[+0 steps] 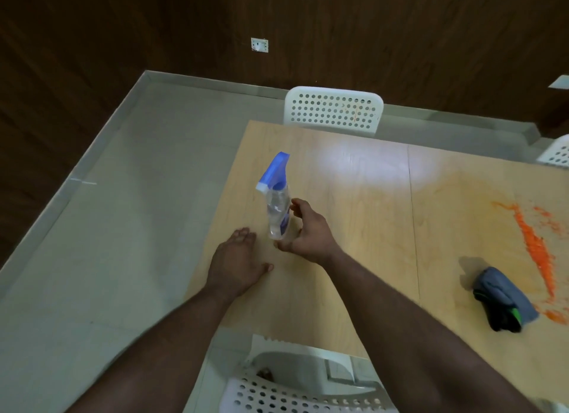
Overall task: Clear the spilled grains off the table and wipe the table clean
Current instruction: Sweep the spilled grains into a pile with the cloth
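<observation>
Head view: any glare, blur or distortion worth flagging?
Head view: a bright glare patch washes the table; the spray bottle beside the right hand is motion-blurred; wide-angle bending at the edges; the walls are dim; the cloth casts a soft shadow.

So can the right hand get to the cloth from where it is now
Probably yes. The right hand is open beside the spray bottle, not gripping it, and bare table lies between it and the cloth, with nothing in the way.
</observation>
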`<control>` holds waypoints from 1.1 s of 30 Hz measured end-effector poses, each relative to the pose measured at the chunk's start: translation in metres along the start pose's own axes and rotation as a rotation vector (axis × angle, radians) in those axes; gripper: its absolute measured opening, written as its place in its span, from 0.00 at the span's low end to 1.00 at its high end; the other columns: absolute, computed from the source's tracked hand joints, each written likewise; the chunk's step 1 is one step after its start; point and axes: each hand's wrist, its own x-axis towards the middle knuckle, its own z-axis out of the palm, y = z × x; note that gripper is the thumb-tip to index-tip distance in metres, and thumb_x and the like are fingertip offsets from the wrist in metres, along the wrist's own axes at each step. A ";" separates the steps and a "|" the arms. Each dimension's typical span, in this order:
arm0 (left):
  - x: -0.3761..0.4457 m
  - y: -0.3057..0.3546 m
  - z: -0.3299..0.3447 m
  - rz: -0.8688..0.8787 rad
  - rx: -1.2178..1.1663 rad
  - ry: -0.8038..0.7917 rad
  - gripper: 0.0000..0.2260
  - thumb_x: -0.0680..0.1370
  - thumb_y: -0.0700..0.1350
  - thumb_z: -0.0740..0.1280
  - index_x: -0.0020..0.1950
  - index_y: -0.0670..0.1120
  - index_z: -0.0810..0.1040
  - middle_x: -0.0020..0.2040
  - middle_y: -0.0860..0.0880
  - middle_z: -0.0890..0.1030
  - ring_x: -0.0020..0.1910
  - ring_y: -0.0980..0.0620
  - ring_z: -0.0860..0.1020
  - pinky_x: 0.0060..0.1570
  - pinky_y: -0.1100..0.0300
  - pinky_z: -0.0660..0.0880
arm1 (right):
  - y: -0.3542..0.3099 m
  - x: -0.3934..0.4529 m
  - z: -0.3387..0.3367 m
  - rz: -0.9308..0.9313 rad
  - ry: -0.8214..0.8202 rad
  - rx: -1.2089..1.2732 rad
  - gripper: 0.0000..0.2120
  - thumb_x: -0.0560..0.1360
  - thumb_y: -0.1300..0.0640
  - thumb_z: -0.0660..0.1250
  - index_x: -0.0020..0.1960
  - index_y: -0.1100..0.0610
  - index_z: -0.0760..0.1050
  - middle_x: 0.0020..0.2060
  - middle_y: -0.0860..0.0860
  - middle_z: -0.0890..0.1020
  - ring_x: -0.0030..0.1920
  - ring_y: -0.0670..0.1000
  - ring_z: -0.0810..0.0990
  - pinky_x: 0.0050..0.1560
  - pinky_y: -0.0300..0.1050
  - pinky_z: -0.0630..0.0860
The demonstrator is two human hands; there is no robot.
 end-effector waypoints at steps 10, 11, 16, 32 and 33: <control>-0.030 0.107 0.006 0.302 0.076 0.025 0.28 0.79 0.68 0.66 0.71 0.51 0.79 0.66 0.52 0.83 0.62 0.51 0.81 0.59 0.54 0.77 | 0.062 -0.089 -0.061 0.113 0.177 -0.135 0.36 0.74 0.47 0.77 0.78 0.50 0.68 0.72 0.48 0.77 0.68 0.49 0.77 0.67 0.49 0.78; -0.031 0.127 0.010 0.325 0.068 0.012 0.28 0.80 0.68 0.65 0.73 0.51 0.77 0.68 0.52 0.81 0.65 0.51 0.80 0.61 0.55 0.76 | 0.073 -0.099 -0.075 0.116 0.197 -0.148 0.33 0.75 0.48 0.76 0.77 0.50 0.70 0.71 0.48 0.78 0.66 0.48 0.78 0.66 0.48 0.78; -0.040 0.223 0.040 0.371 0.046 -0.059 0.32 0.80 0.67 0.66 0.79 0.51 0.69 0.76 0.52 0.74 0.74 0.51 0.71 0.69 0.53 0.73 | 0.126 -0.149 -0.148 0.120 0.262 -0.310 0.22 0.78 0.49 0.72 0.70 0.52 0.77 0.64 0.49 0.81 0.62 0.51 0.80 0.62 0.49 0.79; -0.038 0.432 0.109 0.225 0.158 -0.224 0.48 0.74 0.68 0.71 0.85 0.48 0.54 0.86 0.44 0.49 0.85 0.42 0.49 0.80 0.45 0.60 | 0.243 -0.227 -0.270 0.261 0.209 -0.602 0.33 0.74 0.33 0.67 0.70 0.53 0.68 0.61 0.54 0.74 0.63 0.56 0.71 0.53 0.52 0.77; -0.038 0.434 0.112 0.212 0.147 -0.228 0.47 0.75 0.66 0.71 0.85 0.48 0.55 0.86 0.44 0.49 0.85 0.42 0.49 0.80 0.45 0.59 | 0.244 -0.226 -0.268 0.264 0.202 -0.613 0.35 0.73 0.32 0.67 0.71 0.54 0.68 0.61 0.54 0.74 0.62 0.57 0.71 0.52 0.52 0.78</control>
